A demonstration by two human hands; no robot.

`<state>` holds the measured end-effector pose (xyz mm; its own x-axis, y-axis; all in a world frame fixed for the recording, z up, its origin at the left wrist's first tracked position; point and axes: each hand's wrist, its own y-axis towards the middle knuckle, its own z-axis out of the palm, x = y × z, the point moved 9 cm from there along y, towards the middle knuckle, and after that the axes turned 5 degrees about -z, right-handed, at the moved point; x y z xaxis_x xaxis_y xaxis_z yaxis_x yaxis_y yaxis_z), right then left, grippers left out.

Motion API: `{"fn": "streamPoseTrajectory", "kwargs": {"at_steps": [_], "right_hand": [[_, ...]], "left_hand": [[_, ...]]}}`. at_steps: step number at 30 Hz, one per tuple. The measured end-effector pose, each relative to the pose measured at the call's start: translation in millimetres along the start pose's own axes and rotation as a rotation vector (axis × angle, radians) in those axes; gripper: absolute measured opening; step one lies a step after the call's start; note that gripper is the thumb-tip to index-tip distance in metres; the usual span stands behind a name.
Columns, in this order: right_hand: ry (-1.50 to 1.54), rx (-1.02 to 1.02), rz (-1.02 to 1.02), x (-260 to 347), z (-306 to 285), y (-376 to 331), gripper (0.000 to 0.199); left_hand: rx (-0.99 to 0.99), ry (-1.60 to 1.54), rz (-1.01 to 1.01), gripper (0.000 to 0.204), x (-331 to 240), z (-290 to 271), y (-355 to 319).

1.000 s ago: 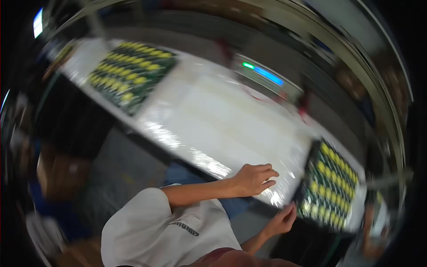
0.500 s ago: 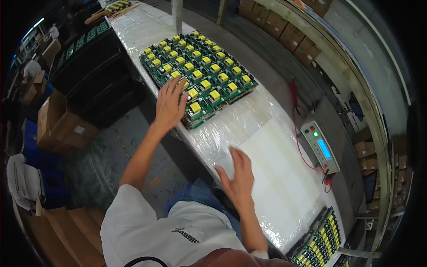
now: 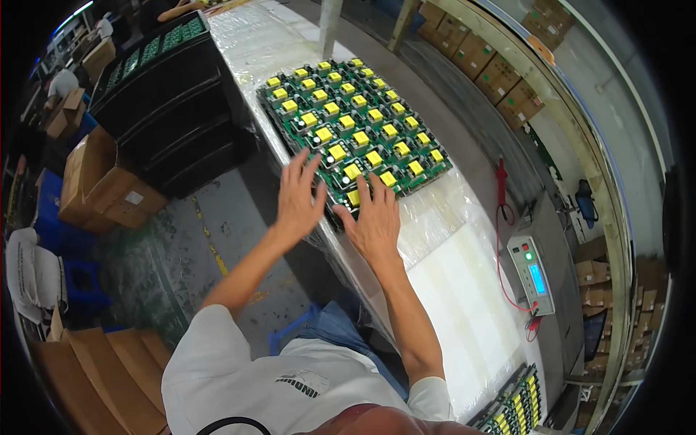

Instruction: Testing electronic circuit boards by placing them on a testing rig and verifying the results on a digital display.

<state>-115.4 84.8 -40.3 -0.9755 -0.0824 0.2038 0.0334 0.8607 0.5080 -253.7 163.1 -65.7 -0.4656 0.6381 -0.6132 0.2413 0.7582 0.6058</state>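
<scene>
A tray of green circuit boards [image 3: 354,123] with yellow-topped components lies on a long plastic-covered table [image 3: 464,283]. My left hand [image 3: 299,196] rests with fingers spread on the tray's near left corner. My right hand [image 3: 375,217] lies flat, fingers apart, on the tray's near edge, touching the closest boards. Neither hand holds anything.
A grey meter box [image 3: 533,272] with red leads [image 3: 502,181] sits at the table's right side. Another tray of boards [image 3: 511,409] lies at the near right end. Black stacked crates [image 3: 174,109] and cardboard boxes [image 3: 101,185] stand on the floor to the left.
My right hand has moved from the bare plastic sheet up to the tray's near edge. My left hand has slid back to the tray's near corner. The view has shifted toward the tray.
</scene>
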Motion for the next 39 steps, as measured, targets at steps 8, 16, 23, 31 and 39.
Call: {"fn": "streamPoseTrajectory", "kwargs": {"at_steps": [8,16,23,31,39], "right_hand": [[0.06,0.007,-0.047,3.7,-8.8,18.3,0.051],[0.073,0.007,-0.252,-8.6,13.5,49.0,0.04],[-0.009,0.203,-0.225,5.8,17.5,34.7,0.032],[-0.036,0.328,-0.238,17.7,18.7,84.7,0.031],[-0.022,0.256,-0.52,12.3,77.7,138.8,0.033]], "left_hand": [[-0.055,-0.163,-0.274,0.068,-61.2,8.6,-86.0],[-0.029,-0.071,-0.294,0.074,-54.0,21.4,-60.7],[0.098,-0.178,-0.408,0.079,-23.2,22.1,-72.6],[0.082,-0.122,-0.527,0.08,-36.7,14.4,-47.4],[0.297,0.041,-0.46,0.084,-25.6,37.3,-29.1]]}}
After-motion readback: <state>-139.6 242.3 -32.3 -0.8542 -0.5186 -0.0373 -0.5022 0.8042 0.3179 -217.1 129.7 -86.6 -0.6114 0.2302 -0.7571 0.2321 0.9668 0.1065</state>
